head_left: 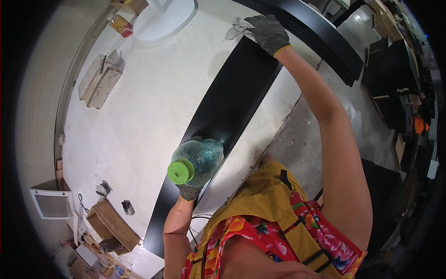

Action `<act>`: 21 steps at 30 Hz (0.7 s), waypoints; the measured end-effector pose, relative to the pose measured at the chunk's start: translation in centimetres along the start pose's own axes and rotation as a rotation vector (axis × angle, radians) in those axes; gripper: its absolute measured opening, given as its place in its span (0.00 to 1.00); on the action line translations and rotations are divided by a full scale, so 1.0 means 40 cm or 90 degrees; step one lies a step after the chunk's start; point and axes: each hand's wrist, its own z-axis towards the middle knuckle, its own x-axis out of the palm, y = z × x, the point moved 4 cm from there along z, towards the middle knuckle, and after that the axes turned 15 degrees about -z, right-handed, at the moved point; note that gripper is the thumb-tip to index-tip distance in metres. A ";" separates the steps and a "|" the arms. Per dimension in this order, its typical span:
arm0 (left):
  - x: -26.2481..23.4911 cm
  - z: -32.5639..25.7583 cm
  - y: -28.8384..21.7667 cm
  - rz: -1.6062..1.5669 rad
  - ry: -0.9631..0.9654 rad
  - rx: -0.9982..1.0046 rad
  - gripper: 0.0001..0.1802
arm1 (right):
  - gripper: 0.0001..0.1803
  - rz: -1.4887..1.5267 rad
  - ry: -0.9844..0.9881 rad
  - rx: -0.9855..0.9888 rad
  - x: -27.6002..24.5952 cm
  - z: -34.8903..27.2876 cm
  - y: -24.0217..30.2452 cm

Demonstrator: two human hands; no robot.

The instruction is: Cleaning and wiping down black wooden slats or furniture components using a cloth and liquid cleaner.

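A long black board [232, 88] lies slantwise across the pale worktable. At its far end is my right hand [269, 33], in a grey glove with a yellow cuff, closed on a crumpled whitish cloth [239, 29]. My left hand [189, 192], also gloved, grips a clear greenish plastic bottle [204, 156] over the nearer part of the board. The bottle's green cap [180, 171] faces up toward me and hides most of the left fingers. Whether the bottle rests on the board, I cannot tell.
More black boards [320, 32] lie beyond the right hand. A white round base [165, 21], a red-and-yellow packet [121, 26] and a worn pale block [100, 81] stand on the table [134, 121]. An open cardboard box [114, 223] sits at the lower left. Dark stacked panels [392, 83] stand at right.
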 end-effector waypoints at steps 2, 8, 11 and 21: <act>0.000 -0.007 0.016 -0.139 -0.013 -0.022 0.34 | 0.18 0.034 0.028 0.014 0.023 -0.035 -0.034; 0.000 -0.003 0.061 -0.313 -0.020 -0.062 0.35 | 0.19 -0.015 0.092 0.008 -0.031 -0.107 -0.077; 0.006 0.005 0.031 -0.305 -0.016 -0.055 0.35 | 0.19 -0.004 0.060 0.006 -0.007 -0.107 -0.088; -0.005 -0.015 0.072 -0.299 -0.052 -0.011 0.29 | 0.20 0.009 0.037 0.091 -0.069 -0.262 -0.155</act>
